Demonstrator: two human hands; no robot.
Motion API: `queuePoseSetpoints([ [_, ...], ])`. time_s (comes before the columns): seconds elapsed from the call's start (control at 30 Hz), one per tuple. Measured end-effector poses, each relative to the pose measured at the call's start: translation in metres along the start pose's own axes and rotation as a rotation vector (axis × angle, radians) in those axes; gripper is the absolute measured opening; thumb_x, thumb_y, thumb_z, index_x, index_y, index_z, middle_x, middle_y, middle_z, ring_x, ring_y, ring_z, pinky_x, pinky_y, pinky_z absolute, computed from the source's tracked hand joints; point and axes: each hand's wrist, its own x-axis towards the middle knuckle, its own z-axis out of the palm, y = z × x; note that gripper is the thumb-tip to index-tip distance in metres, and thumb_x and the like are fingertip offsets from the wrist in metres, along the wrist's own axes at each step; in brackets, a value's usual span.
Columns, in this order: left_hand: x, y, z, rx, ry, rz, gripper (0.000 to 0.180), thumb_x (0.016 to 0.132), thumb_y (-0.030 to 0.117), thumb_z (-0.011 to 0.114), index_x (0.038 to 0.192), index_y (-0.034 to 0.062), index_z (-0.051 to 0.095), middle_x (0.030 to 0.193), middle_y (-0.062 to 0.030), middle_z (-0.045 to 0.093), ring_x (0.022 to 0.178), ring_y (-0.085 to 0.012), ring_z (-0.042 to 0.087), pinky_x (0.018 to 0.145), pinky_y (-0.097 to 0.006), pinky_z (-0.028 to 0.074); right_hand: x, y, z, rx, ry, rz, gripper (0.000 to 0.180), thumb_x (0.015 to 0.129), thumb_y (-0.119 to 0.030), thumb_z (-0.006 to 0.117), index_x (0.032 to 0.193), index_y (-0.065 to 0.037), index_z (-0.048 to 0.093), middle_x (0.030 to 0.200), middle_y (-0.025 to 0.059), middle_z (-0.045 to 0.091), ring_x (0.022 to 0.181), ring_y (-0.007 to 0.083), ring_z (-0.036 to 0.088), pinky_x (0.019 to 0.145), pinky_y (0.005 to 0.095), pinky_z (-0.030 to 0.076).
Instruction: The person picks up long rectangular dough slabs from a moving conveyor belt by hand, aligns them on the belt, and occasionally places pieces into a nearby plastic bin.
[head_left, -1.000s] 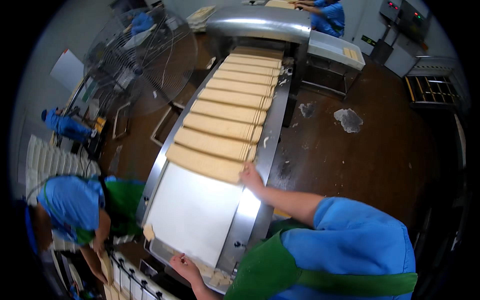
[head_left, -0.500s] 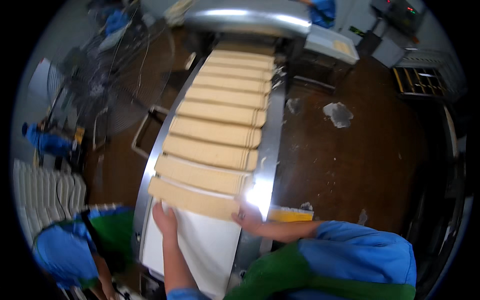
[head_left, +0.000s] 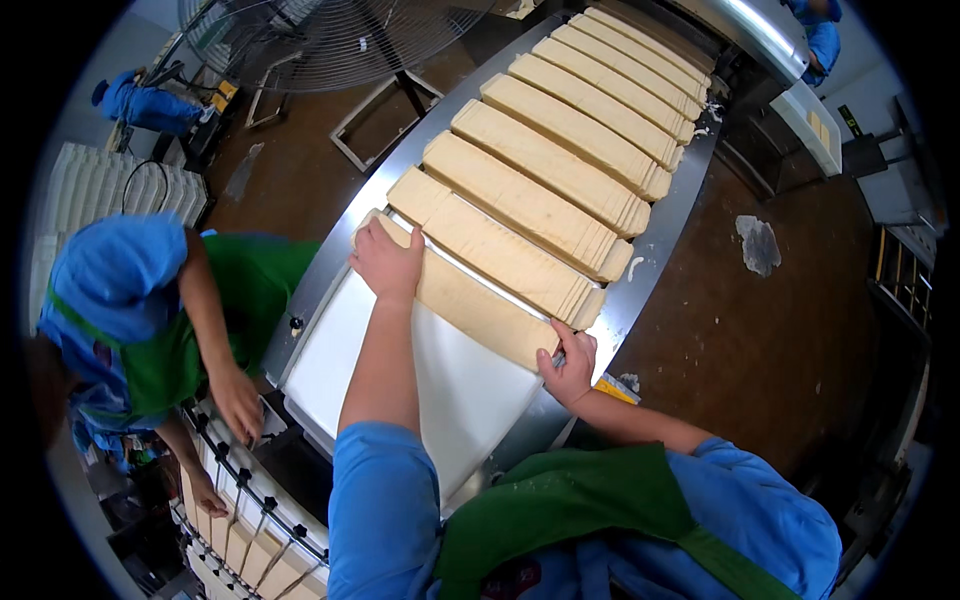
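Note:
A long flat strip of beige dough (head_left: 478, 312) lies across the near end of a row on the white conveyor belt (head_left: 450, 385). My left hand (head_left: 388, 262) grips its left end, fingers over the far edge and thumb toward the middle. At the other end, my right hand (head_left: 570, 366) holds the right corner between thumb and fingers. Just beyond lies another dough strip (head_left: 495, 250), which looks layered at its right end; several similar strips run up the belt behind it. The undersides of the held strip are hidden.
Metal rails (head_left: 655, 275) border the belt, leading from a rounded steel machine (head_left: 755, 30). Close on my left, a co-worker in a blue cap (head_left: 120, 265) reaches over a lower conveyor with black knobs (head_left: 245, 475). A large fan (head_left: 330, 40) stands beyond.
My view has swung, so the belt now slants to the upper right. Both hands have closed on the ends of the nearest strip. More of the co-worker and the lower conveyor shows.

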Motion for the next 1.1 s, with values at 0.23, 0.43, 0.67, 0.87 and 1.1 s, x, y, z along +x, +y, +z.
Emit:
queuePoseSetpoints([
  [0.23, -0.064, -0.066, -0.053, 0.156, 0.009, -0.266, 0.07, 0.074, 0.051, 0.068, 0.12, -0.0004, 0.054, 0.116, -0.0196, 0.056, 0.114, -0.035, 0.051, 0.099, -0.052, 0.037, -0.016, -0.027, -0.013, -0.052, -0.331, -0.121, 0.049, 0.082, -0.023, 0.066, 0.124, -0.002, 0.055, 0.079, 0.0124, 0.057, 0.076, 0.0318, 0.054, 0.073, 0.0433, 0.04],
  [0.43, -0.197, -0.195, -0.139, 0.266, -0.055, -0.661, 0.076, 0.071, 0.061, 0.069, 0.111, -0.0032, 0.061, 0.107, -0.0231, 0.062, 0.101, -0.0376, 0.06, 0.087, -0.05, 0.047, -0.011, -0.068, 0.006, 0.11, -0.938, -0.285, 0.072, 0.08, -0.037, 0.072, 0.134, -0.001, 0.041, 0.108, 0.0261, 0.06, 0.103, 0.0418, 0.057, 0.087, 0.047, 0.047],
  [0.67, -0.325, -0.197, -0.163, -0.541, 0.18, -0.733, 0.06, 0.068, 0.029, 0.086, 0.108, -0.0045, 0.056, 0.1, -0.0199, 0.065, 0.092, -0.0312, 0.064, 0.081, -0.038, 0.051, 0.01, -0.093, 0.02, -0.084, -1.122, -0.468, 0.085, 0.06, -0.019, 0.085, 0.133, -0.009, 0.042, 0.117, 0.0237, 0.052, 0.109, 0.0414, 0.054, 0.095, 0.0453, 0.048],
  [0.87, -0.387, -0.243, -0.198, -0.632, 0.363, -0.892, 0.066, 0.068, 0.034, 0.086, 0.113, -0.0016, 0.054, 0.101, -0.0173, 0.065, 0.092, -0.0297, 0.064, 0.081, -0.037, 0.051, -0.051, -0.13, 0.043, -0.008, -1.025, -0.543, 0.085, 0.063, -0.015, 0.084, 0.134, -0.007, 0.04, 0.12, 0.0213, 0.048, 0.112, 0.0391, 0.052, 0.098, 0.0433, 0.046],
  [1.1, -0.495, -0.366, -0.281, -0.322, 0.639, -0.965, 0.039, 0.091, 0.033, 0.061, 0.108, -0.0012, 0.059, 0.097, -0.0176, 0.066, 0.088, -0.03, 0.063, 0.081, -0.038, 0.049, -0.17, -0.203, 0.069, 0.532, -1.353, -0.386, 0.054, 0.092, -0.016, 0.06, 0.139, -0.007, 0.035, 0.127, 0.0144, 0.041, 0.116, 0.0233, 0.047, 0.098, 0.0365, 0.044],
])
